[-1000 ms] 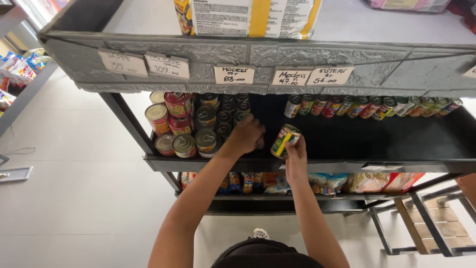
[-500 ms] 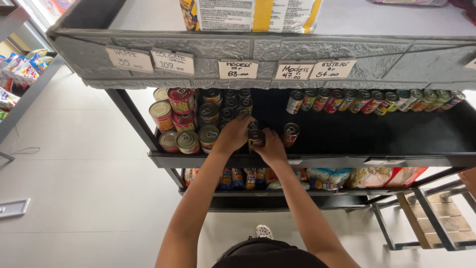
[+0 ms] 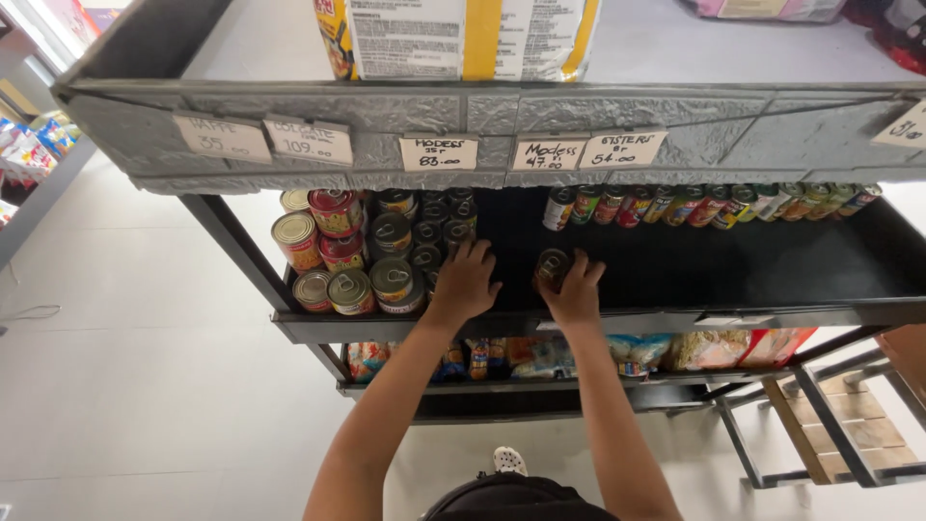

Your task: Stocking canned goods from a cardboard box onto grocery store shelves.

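My right hand [image 3: 576, 289] grips a small dark tin can [image 3: 552, 266] standing on the black middle shelf [image 3: 733, 275]. My left hand [image 3: 467, 280] rests with spread fingers against a stack of dark cans [image 3: 432, 253] just to the left. Further left stand red and gold cans [image 3: 333, 227] in stacked rows, with pull-tab lids facing me.
A row of colourful cans [image 3: 694, 205] lines the back right of the shelf. Paper price tags [image 3: 439, 152] hang on the grey shelf edge above. A large box [image 3: 463, 37] sits on the top shelf. Snack packets [image 3: 675, 349] fill the lower shelf. A wooden stool [image 3: 830, 425] stands at right.
My right hand brought the can from the shelf edge inward and set it down upright on the shelf. My left hand stayed at the dark can stack.
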